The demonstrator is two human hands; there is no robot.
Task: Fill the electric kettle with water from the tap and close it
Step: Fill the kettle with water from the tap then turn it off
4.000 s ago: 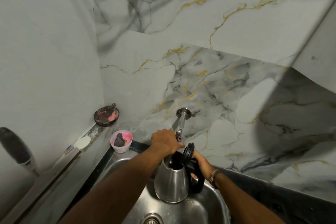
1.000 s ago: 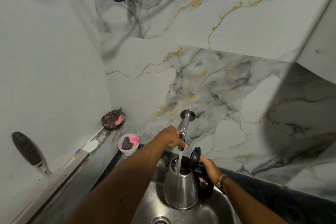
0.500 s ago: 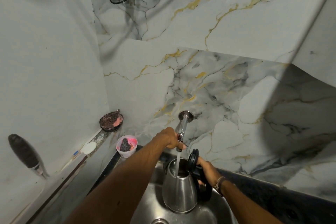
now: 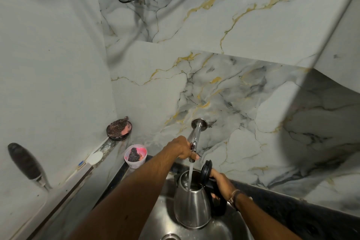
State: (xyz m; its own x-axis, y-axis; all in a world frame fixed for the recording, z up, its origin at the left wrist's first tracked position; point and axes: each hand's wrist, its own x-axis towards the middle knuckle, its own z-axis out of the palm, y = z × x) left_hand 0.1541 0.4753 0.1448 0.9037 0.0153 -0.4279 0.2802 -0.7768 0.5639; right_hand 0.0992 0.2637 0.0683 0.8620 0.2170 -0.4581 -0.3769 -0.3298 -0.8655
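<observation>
Head cam: we're clenching our left hand [image 4: 180,149] round the tap [image 4: 195,138], water [image 4: 190,173] pouring into the steel kettle [image 4: 191,206], which is standing upright in the sink [image 4: 224,230]. Our right hand [image 4: 221,183] is grasping its black handle [image 4: 219,203], grip tight, w/ lid [image 4: 206,169] flipped up.
</observation>
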